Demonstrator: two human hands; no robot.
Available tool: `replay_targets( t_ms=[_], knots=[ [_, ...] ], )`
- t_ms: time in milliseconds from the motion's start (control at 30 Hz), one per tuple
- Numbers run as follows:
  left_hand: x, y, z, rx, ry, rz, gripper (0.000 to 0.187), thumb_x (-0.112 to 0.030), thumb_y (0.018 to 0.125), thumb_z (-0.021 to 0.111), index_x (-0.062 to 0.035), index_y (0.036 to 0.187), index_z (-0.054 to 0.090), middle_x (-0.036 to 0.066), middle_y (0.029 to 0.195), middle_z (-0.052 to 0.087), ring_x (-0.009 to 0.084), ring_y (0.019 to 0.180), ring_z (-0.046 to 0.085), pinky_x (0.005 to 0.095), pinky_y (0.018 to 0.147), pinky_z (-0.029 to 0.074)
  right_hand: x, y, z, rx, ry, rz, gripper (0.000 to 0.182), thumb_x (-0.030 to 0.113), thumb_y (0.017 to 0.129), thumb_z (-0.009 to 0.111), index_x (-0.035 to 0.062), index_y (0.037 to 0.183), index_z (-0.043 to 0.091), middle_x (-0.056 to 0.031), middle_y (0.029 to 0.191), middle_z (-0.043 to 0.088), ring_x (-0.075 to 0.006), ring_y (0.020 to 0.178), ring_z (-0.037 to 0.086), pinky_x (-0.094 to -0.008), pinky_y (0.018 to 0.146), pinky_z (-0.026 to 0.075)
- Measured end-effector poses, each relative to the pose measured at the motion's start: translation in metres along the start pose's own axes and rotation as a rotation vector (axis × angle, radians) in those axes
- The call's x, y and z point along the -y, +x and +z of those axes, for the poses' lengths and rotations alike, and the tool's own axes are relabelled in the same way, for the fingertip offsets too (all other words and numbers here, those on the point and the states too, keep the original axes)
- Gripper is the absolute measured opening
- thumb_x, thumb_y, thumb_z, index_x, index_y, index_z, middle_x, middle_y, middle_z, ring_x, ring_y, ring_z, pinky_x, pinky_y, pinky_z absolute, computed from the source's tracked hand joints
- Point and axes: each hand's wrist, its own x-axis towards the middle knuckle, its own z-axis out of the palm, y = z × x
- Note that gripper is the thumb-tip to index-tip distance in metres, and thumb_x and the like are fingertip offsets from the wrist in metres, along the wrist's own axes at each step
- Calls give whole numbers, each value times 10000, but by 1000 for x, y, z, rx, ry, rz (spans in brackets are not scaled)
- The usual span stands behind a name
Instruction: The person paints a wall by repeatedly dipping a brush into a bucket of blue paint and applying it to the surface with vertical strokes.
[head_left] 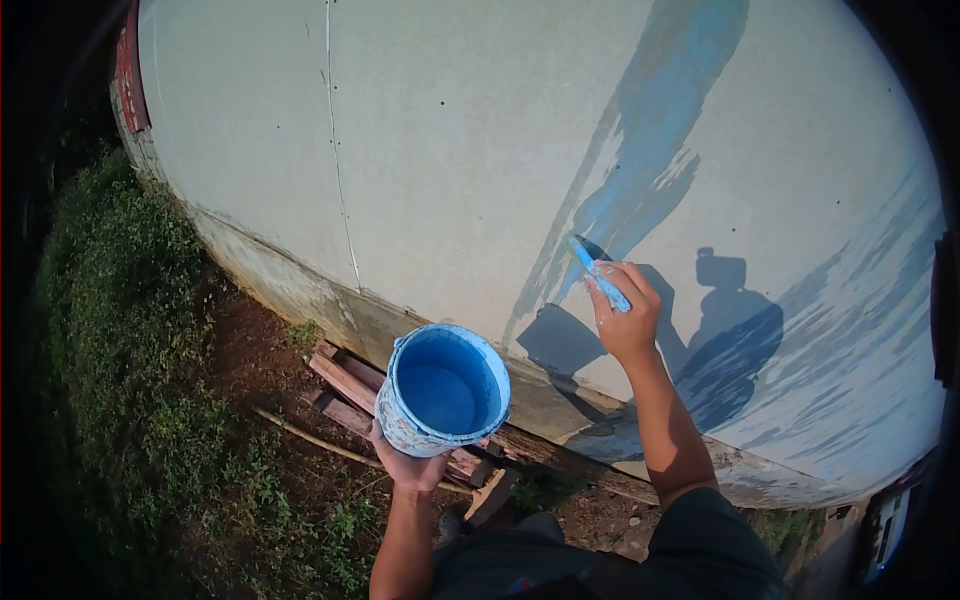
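Observation:
My left hand (408, 462) grips a paint bucket (415, 425) from below, with its mouth tilted toward me. Blue paint (437, 398) covers the bottom and inner wall of the bucket, and smears mark its outside. Between the fingers of my right hand (632, 310) is a paintbrush (598, 272) with a blue handle. The brush tip meets the pale wall (460, 190) at the lower end of a wet blue streak (650, 130). Some paint specks show on my right fingers.
Old reddish wood planks (347, 380) lie on bare soil at the wall's foot, near a thin stick (315, 437). Green weeds (130, 290) grow along the left. Thin streaky blue paint (850, 330) covers the wall's right side, where my shadow (735, 350) also falls.

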Motion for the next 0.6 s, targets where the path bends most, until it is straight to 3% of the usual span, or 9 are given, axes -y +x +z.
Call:
replay_targets(
  t_ms=[133, 167, 300, 367, 433, 500, 533, 600],
  knots=[
    [4, 6, 3, 2, 40, -35, 869, -752, 1028, 383, -180, 1682, 407, 167, 1687, 451, 449, 1486, 513, 765, 1064, 528, -21, -44, 36, 343, 43, 118, 183, 30, 903, 834, -28, 1059, 758, -177, 1050, 757, -384, 952, 760, -415, 833, 613],
    [5, 7, 1, 4, 48, -41, 872, -755, 1027, 382, -183, 1684, 405, 170, 1689, 449, 449, 1488, 512, 758, 1072, 527, -27, -44, 35, 341, 38, 118, 183, 30, 903, 834, -28, 1059, 758, -177, 1050, 757, -384, 952, 760, -415, 833, 613],
    [8, 9, -5, 28, -5, -41, 883, -761, 1020, 388, -183, 1688, 401, 174, 1689, 449, 449, 1485, 516, 737, 1091, 526, -21, 6, 15, 121, 103, 109, 180, 7, 899, 829, -35, 1057, 752, -187, 1059, 758, -384, 925, 753, -404, 805, 603],
    [8, 8, -8, 26, 16, -39, 885, -761, 1018, 397, -182, 1687, 403, 173, 1688, 451, 448, 1483, 517, 729, 1096, 528, -8, 27, 3, -130, 55, 50, 181, -3, 894, 833, -38, 1051, 751, -191, 1055, 758, -380, 902, 754, -402, 788, 601],
    [7, 5, 4, 30, 39, -31, 887, -761, 1015, 406, -181, 1686, 405, 172, 1687, 454, 447, 1482, 518, 721, 1100, 529, 4, 25, 3, -162, 28, -4, 179, -6, 891, 838, -39, 1043, 751, -189, 1043, 756, -378, 893, 758, -405, 777, 602],
    [8, -2, 18, -5, 38, -17, 808, -679, 1045, 392, -131, 1631, 481, 167, 1589, 568, 422, 1377, 620, 669, 1009, 605, 9, 2, 13, -28, 84, 49, 167, -2, 901, 828, -37, 1044, 749, -188, 1042, 752, -381, 898, 755, -409, 778, 600],
    [6, -4, 21, -2, 35, -13, 808, -679, 1045, 392, -131, 1631, 481, 167, 1589, 568, 422, 1377, 620, 669, 1009, 605, 5, -14, 20, -27, 86, 44, 167, -2, 901, 828, -37, 1044, 749, -188, 1042, 752, -381, 898, 755, -409, 778, 600],
    [3, -6, 22, 23, 17, -26, 818, -690, 1040, 396, -134, 1634, 478, 167, 1590, 564, 423, 1373, 621, 668, 995, 608, -4, -37, 35, 235, 95, 147, 168, 5, 909, 819, -31, 1057, 749, -191, 1049, 749, -390, 904, 749, -415, 781, 600]
  ],
)
